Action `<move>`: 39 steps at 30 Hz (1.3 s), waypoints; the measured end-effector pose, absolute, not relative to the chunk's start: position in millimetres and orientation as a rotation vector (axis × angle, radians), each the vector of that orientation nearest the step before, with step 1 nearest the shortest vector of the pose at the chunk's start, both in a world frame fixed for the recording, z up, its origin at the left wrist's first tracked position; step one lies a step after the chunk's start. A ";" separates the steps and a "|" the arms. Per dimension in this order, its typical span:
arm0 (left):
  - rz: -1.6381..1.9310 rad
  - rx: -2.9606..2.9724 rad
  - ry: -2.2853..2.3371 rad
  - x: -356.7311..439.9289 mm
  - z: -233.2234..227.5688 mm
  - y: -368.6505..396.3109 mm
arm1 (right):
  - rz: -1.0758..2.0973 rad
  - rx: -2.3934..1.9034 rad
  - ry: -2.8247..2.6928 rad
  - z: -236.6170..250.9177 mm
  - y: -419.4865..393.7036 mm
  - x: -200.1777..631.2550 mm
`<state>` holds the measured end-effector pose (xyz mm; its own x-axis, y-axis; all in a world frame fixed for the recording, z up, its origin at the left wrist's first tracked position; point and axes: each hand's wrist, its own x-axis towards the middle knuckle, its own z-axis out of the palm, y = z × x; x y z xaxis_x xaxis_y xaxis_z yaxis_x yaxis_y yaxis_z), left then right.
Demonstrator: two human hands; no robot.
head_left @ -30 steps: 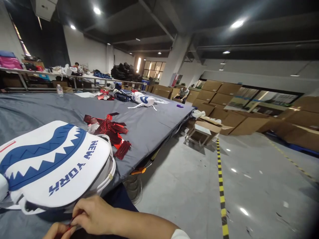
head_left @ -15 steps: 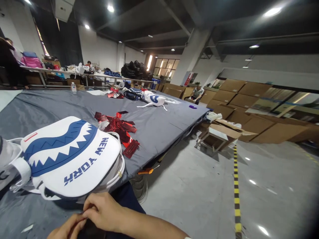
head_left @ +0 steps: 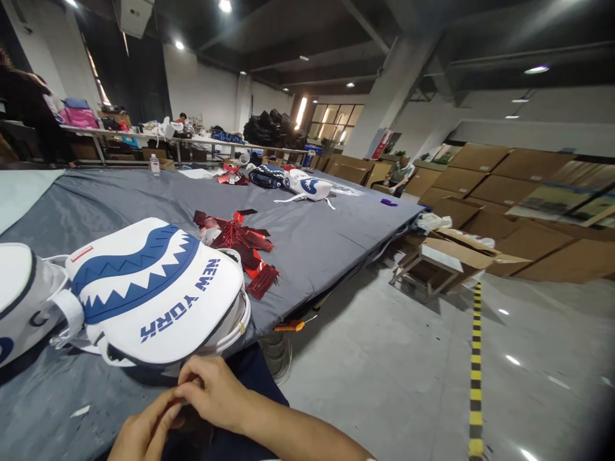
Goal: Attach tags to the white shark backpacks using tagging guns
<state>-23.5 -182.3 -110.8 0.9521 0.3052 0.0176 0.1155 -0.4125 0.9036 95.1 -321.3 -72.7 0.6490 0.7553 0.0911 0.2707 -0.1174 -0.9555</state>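
**Both hands pinched together at the near edge of the shark-mouth bag**

Lying flat on the grey table cover (head_left: 120, 192): a white bag (head_left: 158, 294) with a blue jagged-tooth mouth print and "NEW YORK" lettered in blue, zipper edge turned toward the viewer. Just below that bag's near rim, at the table edge: right hand (head_left: 216, 390), fingers curled and pinched on something small and reddish, too small to identify. Touching it from the lower left: left hand (head_left: 144, 432), fingertips closed against the same tiny piece. Neither hand resting on the bag itself; both just in front of it, close to its zipper side.

Left of the bag, touching its strap end: part of another white bag (head_left: 22, 301), cut off by the frame. Beyond the bag, farther up the cover: a scatter of shiny red tags (head_left: 240, 240), one dark red piece lying nearest the bag's far corner. Well beyond those, at the far end of the cover: more white-and-blue bags (head_left: 307, 186) and a water bottle (head_left: 154, 165). Right of the bag, poking out under the table edge: an orange-handled tool (head_left: 289, 326). Well to the right, across the polished floor: stacked cardboard boxes (head_left: 500, 192), with a seated person (head_left: 398, 174) among them. Far left, behind the table: a person in dark clothing (head_left: 29, 115).
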 end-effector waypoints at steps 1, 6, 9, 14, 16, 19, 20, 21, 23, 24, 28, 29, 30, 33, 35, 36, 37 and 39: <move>0.187 2.027 0.282 -23.2 -108.9 -180.9 | 0.513 -1.678 -0.844 -72.3 -321.4 94.7; 0.229 2.173 0.358 -23.7 -94.7 -183.2 | 0.559 -1.635 -0.791 -73.7 -322.0 94.2; 0.150 2.158 0.262 -24.3 -89.4 -186.5 | 0.556 -1.643 -0.782 -75.0 -323.0 94.8; 0.327 2.249 0.355 -23.4 -89.3 -188.3 | 0.576 -1.632 -0.780 -75.3 -324.3 94.7; 0.327 2.238 0.317 -23.1 -91.4 -188.5 | 0.566 -1.636 -0.767 -75.5 -324.6 94.9; 0.211 2.205 0.229 -24.3 -94.5 -190.7 | 0.561 -1.657 -0.768 -75.6 -325.4 94.5; 0.205 2.213 0.240 -24.9 -95.0 -192.1 | 0.569 -1.660 -0.769 -75.5 -325.8 94.1; 0.226 2.231 0.274 -25.5 -94.9 -193.8 | 0.581 -1.660 -0.770 -75.3 -326.2 93.8; 0.297 2.268 0.353 -25.5 -93.4 -197.5 | 0.593 -1.663 -0.772 -74.8 -327.1 94.0; 0.320 2.274 0.367 -24.9 -92.1 -199.0 | 0.590 -1.668 -0.773 -74.5 -327.5 94.7; 0.250 2.252 0.282 -20.7 -87.2 -201.8 | 0.587 -1.686 -0.779 -75.3 -328.9 99.7; 0.240 2.258 0.287 -19.9 -86.9 -202.1 | 0.592 -1.688 -0.785 -76.1 -329.2 100.6; 0.246 2.274 0.309 -19.4 -87.0 -202.4 | 0.595 -1.690 -0.792 -77.1 -329.4 101.1; 0.322 2.328 0.381 -18.9 -88.9 -204.5 | 0.584 -1.697 -0.803 -80.8 -328.6 100.9; 0.382 2.342 0.374 -19.6 -90.5 -207.1 | 0.570 -1.706 -0.807 -82.0 -327.1 99.6; 0.404 2.335 0.363 -20.1 -91.1 -208.5 | 0.564 -1.711 -0.815 -81.8 -326.5 98.8; 0.417 2.315 0.356 -20.9 -91.5 -209.7 | 0.557 -1.716 -0.831 -80.7 -326.5 98.0; 0.407 2.222 0.354 -22.5 -91.7 -210.3 | 0.539 -1.721 -0.876 -76.1 -329.3 97.9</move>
